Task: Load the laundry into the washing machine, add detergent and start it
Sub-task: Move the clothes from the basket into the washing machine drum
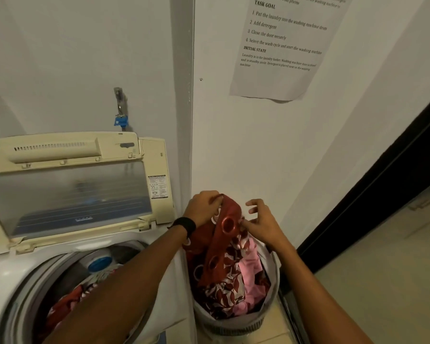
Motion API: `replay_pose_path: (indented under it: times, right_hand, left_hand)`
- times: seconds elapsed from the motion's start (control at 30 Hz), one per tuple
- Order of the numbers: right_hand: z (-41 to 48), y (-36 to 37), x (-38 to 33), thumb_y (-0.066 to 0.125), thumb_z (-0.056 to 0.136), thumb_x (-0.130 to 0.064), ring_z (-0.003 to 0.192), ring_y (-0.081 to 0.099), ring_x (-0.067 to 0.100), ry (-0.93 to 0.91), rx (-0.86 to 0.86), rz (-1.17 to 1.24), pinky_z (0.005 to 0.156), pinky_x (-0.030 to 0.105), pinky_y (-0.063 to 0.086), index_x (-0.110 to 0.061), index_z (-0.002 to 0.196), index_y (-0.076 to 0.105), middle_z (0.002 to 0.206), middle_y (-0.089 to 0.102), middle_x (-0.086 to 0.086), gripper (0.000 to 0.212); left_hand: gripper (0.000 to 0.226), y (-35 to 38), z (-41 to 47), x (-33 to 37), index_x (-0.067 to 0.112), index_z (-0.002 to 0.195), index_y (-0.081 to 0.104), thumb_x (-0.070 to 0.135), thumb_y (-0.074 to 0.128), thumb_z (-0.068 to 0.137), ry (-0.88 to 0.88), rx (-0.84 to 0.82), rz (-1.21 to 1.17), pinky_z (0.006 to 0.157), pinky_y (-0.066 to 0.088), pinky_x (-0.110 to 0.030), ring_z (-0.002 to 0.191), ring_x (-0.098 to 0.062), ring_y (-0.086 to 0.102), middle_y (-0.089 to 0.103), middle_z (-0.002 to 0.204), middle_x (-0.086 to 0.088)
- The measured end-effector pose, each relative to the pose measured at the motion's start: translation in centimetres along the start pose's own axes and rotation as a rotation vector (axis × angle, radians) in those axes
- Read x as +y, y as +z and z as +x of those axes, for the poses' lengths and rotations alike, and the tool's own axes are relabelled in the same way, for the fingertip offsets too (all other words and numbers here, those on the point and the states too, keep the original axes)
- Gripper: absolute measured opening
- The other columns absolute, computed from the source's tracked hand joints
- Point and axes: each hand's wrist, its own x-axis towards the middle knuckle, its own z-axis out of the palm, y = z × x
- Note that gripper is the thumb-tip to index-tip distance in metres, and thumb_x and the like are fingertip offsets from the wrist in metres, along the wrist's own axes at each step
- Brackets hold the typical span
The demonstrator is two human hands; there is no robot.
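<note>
A top-loading washing machine (8,276) stands at the lower left with its lid (67,194) raised. Red patterned laundry (67,304) lies in its drum. To its right a grey laundry basket (236,326) on the floor holds a red curtain with ring holes (224,234) and pink cloth (251,266). My left hand (204,207) grips the curtain's top edge above the basket. My right hand (263,222) pinches the same curtain just to the right, its other fingers spread.
A white wall corner (181,95) rises behind the basket, with a printed task sheet (283,45) taped on it. A tap with a blue fitting (121,112) sits above the machine. A dark door frame (382,194) and tiled floor (382,281) lie to the right.
</note>
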Motion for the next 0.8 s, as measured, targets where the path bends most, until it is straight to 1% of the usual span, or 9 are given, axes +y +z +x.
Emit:
replay_pose_path:
  times: [0.07, 0.17, 0.23, 0.33, 0.43, 0.53, 0.6, 0.7, 0.8]
  right_hand:
    - [-0.7, 0.8, -1.2, 0.088, 0.078, -0.03, 0.088, 0.072, 0.018, -0.014, -0.132, 0.175, 0.072, 0.036, 0.063, -0.025, 0.129, 0.043, 0.114, 0.058, 0.005, 0.068]
    - [-1.3, 4.2, -2.4, 0.094, 0.067, -0.039, 0.114, 0.06, 0.008, -0.122, -0.062, 0.186, 0.083, 0.021, 0.057, -0.028, 0.144, 0.033, 0.131, 0.049, -0.005, 0.099]
    - [-1.5, 5.5, -2.2, 0.092, 0.072, -0.03, 0.116, 0.061, 0.01, -0.148, 0.051, 0.244, 0.082, 0.02, 0.057, -0.032, 0.14, 0.035, 0.132, 0.052, -0.005, 0.089]
    - [-1.4, 5.0, -1.4, 0.084, 0.083, -0.032, 0.106, 0.067, 0.01, -0.158, 0.116, 0.211, 0.078, 0.02, 0.057, -0.047, 0.119, 0.042, 0.118, 0.064, -0.008, 0.057]
    - [-0.8, 3.4, -0.8, 0.086, 0.077, -0.047, 0.101, 0.067, 0.012, -0.099, 0.199, 0.153, 0.079, 0.02, 0.054, -0.038, 0.117, 0.043, 0.114, 0.066, -0.009, 0.06]
    - [-0.3, 2.0, -0.5, 0.087, 0.062, -0.067, 0.099, 0.066, 0.016, -0.006, 0.268, 0.08, 0.085, 0.037, 0.057, -0.029, 0.122, 0.044, 0.115, 0.066, -0.007, 0.083]
    - [-0.3, 1.3, -0.4, 0.083, 0.056, -0.076, 0.096, 0.066, 0.018, 0.02, 0.304, -0.001, 0.081, 0.04, 0.057, -0.027, 0.117, 0.047, 0.11, 0.067, -0.007, 0.087]
    - [-0.5, 0.8, -0.5, 0.08, 0.054, -0.082, 0.092, 0.065, 0.017, 0.011, 0.346, -0.075, 0.076, 0.039, 0.056, -0.026, 0.108, 0.05, 0.105, 0.067, -0.009, 0.084]
    - [-0.5, 1.0, -0.9, 0.078, 0.058, -0.082, 0.089, 0.062, 0.013, -0.041, 0.346, -0.141, 0.074, 0.036, 0.054, -0.028, 0.105, 0.052, 0.102, 0.061, -0.011, 0.076]
  left_hand:
    - [0.033, -1.0, 0.3, 0.7, 0.016, 0.077, 0.058, 0.031, 0.053, 0.105, -0.063, -0.024, -0.09, 0.065, 0.045, -0.028, 0.061, -0.012, 0.063, 0.066, 0.065, 0.003]
    - [0.029, -1.8, 0.3, 2.8, 0.013, 0.084, 0.061, 0.037, 0.061, 0.102, -0.129, -0.174, -0.271, 0.066, 0.05, -0.022, 0.064, -0.009, 0.067, 0.072, 0.071, 0.001]
    - [0.028, -2.3, 0.0, 3.1, 0.013, 0.094, 0.069, 0.04, 0.065, 0.1, -0.113, -0.34, -0.289, 0.072, 0.05, -0.015, 0.078, -0.003, 0.071, 0.076, 0.086, 0.004]
    - [0.031, -3.3, -0.1, 1.2, 0.03, 0.12, 0.072, 0.045, 0.071, 0.093, 0.031, -0.457, -0.145, 0.097, 0.051, -0.026, 0.106, -0.005, 0.065, 0.071, 0.113, 0.013]
    - [0.049, -4.0, -0.5, -1.8, 0.024, 0.13, 0.064, 0.028, 0.081, 0.084, -0.015, -0.561, -0.01, 0.096, 0.058, -0.036, 0.105, -0.01, 0.066, 0.067, 0.117, 0.009]
    - [0.02, -3.9, -1.0, -4.3, 0.021, 0.101, 0.07, 0.023, 0.077, 0.083, -0.015, -0.405, 0.157, 0.087, 0.06, -0.046, 0.089, -0.018, 0.071, 0.074, 0.098, 0.0]
    - [0.009, -4.1, -0.9, -4.6, 0.019, 0.084, 0.07, 0.023, 0.077, 0.084, -0.064, -0.312, 0.171, 0.079, 0.059, -0.042, 0.077, -0.02, 0.068, 0.072, 0.083, -0.002]
    - [0.025, -4.1, -0.4, -3.9, 0.002, 0.081, 0.072, 0.027, 0.078, 0.081, -0.236, -0.163, -0.022, 0.068, 0.051, -0.036, 0.07, -0.021, 0.064, 0.071, 0.078, -0.014]
    - [0.037, -3.4, -0.1, -3.0, -0.003, 0.08, 0.072, 0.033, 0.073, 0.072, -0.417, 0.027, -0.27, 0.067, 0.048, -0.032, 0.071, -0.025, 0.066, 0.074, 0.078, -0.017]
